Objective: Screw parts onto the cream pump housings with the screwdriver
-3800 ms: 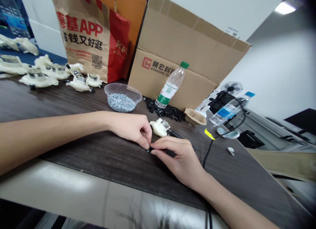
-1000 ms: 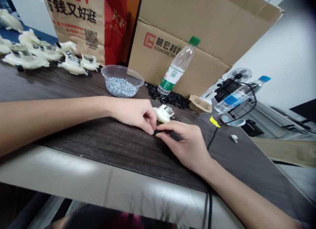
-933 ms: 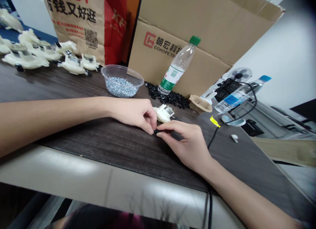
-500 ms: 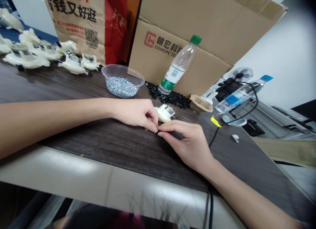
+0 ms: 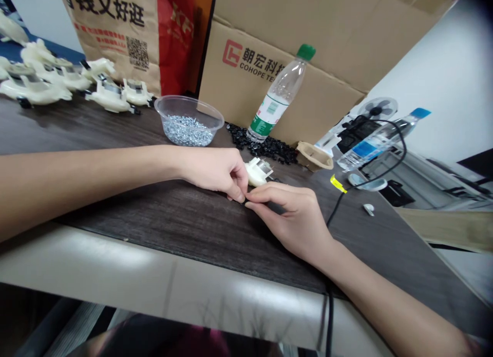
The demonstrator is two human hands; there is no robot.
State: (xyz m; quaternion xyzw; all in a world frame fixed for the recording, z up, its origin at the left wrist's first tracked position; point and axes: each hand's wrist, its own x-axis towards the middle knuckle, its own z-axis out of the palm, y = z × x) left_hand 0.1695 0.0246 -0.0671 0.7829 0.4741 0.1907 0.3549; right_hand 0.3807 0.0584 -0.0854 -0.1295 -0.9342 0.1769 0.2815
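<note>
Fingertip to fingertip, my left hand [image 5: 217, 169] and my right hand [image 5: 296, 213] meet low over the dark table. Between their pinched fingers shows a tiny black part [image 5: 244, 202]; most of it is covered, so its kind is unclear. Both hands are closed on it. Just behind the fingertips lies a cream plastic housing [image 5: 257, 173] with a metallic piece in it, partly hidden by my left hand.
Beyond my left wrist stands a clear bowl [image 5: 188, 102] of small silvery screws. Black parts [image 5: 277, 150] are heaped around a green-capped bottle [image 5: 275, 102] before a cardboard box [image 5: 250, 18]. Several cream housings [image 5: 111, 97] sit far left. A black cable [image 5: 330, 316] crosses the right side.
The view has tilted slightly, so the scene sits a little higher in the picture. Both hands keep nearly the same pinched pose around the small black part.
</note>
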